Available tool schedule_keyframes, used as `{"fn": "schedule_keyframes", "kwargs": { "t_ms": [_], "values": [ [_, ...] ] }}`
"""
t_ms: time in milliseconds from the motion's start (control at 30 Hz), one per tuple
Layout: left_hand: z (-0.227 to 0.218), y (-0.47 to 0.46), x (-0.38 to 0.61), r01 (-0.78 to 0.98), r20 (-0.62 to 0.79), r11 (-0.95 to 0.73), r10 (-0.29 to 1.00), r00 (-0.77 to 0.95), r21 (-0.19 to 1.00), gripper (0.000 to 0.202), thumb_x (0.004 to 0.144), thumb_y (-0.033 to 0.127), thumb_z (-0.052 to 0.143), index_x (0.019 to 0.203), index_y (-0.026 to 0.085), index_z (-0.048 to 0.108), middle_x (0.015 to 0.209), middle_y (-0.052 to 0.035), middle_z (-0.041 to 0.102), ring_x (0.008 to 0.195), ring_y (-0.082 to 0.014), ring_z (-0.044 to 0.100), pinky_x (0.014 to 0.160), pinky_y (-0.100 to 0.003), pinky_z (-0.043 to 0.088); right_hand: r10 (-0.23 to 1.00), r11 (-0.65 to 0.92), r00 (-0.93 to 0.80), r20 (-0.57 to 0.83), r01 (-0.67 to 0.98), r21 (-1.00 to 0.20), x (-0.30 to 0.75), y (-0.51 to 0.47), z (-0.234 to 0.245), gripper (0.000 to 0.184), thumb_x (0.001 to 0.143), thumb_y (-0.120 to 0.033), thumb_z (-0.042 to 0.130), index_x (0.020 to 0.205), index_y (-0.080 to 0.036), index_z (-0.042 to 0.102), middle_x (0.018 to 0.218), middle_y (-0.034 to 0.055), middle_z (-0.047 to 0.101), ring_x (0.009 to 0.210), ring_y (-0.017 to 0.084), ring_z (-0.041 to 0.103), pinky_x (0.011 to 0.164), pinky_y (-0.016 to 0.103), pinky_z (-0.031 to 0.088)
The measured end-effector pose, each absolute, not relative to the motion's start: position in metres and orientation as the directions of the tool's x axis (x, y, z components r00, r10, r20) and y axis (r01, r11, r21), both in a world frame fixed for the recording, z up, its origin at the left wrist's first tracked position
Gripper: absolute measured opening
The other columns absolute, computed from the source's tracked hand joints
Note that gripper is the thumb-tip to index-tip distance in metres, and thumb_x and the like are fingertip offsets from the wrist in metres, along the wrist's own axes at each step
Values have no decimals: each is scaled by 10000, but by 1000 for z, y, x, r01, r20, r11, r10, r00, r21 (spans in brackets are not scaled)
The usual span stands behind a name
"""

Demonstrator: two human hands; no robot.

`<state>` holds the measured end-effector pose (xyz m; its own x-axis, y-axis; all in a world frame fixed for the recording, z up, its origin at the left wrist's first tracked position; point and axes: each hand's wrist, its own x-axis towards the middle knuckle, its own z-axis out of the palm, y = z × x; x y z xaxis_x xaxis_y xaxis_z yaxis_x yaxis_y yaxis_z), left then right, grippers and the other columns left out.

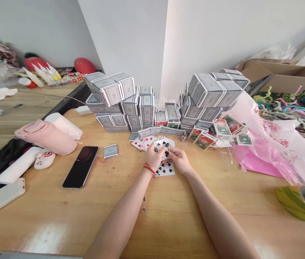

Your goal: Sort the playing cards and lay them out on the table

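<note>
My left hand, with a red string round the wrist, is closed round a small fan of playing cards held face up. My right hand meets it from the right, its fingers pinched on the same cards. Under both hands a card with black spades lies face up on the wooden table. More loose cards, some with red hearts, are spread just beyond the hands.
Stacks of grey card boxes and another pile stand against the wall. One deck lies beside a black phone. A pink bottle lies left, a pink plastic bag right, green tape roll near right.
</note>
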<state>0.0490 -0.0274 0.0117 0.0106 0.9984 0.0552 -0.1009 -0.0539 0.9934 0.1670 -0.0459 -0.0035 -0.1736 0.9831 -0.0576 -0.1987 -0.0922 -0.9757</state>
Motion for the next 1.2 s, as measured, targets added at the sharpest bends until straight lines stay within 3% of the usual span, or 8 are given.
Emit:
{"fn": "schedule_keyframes", "kwargs": {
  "t_ms": [133,300,633,967,1100,1200],
  "values": [
    [6,-23,43,-67,187,-185,982,21,980,400,778,242,509,1171,175,478,975,-74,648,811,-148,616,685,-254,490,994,-91,-92,-63,-347,-934,168,-44,-3,447,680,-359,637,1096,-225,544,743,12,637,629,159,605,567,322,545],
    [-1,-16,39,19,200,-200,980,3,980,357,765,195,513,1119,169,548,1004,-89,643,868,-164,611,725,-264,492,995,-91,-59,-74,-354,-931,169,-45,-1,704,690,-246,598,1330,-294,308,561,-73,526,523,116,548,590,321,539],
    [-4,-13,39,89,214,-212,977,-19,973,350,758,175,518,1097,177,605,1028,-77,652,887,-160,609,763,-267,496,995,-97,-48,-87,-326,-940,169,-44,-2,695,684,-228,576,1322,-295,308,525,-78,460,486,125,516,525,283,485],
    [-2,-15,41,39,185,-185,983,4,982,346,753,132,518,1082,181,615,1090,-70,637,953,-167,602,828,-277,487,997,-50,35,-63,-298,-953,168,-41,-6,473,750,-278,531,1206,-281,406,513,-79,360,399,81,293,398,208,281],
    [-5,-13,43,-62,112,-114,993,-37,992,357,727,144,572,1083,163,585,1011,-91,661,913,-171,621,817,-295,493,997,-42,48,-58,-274,-961,169,-41,-10,500,759,-306,530,1231,-287,363,532,-72,394,404,90,311,400,218,294],
    [-5,-13,44,-114,63,-70,996,-68,991,279,704,147,603,983,130,598,971,-111,667,894,-179,631,819,-315,494,997,-46,42,-61,-292,-955,170,-40,-13,466,760,-326,538,1196,-277,382,555,-63,435,426,95,364,421,224,336]
  ]
}}
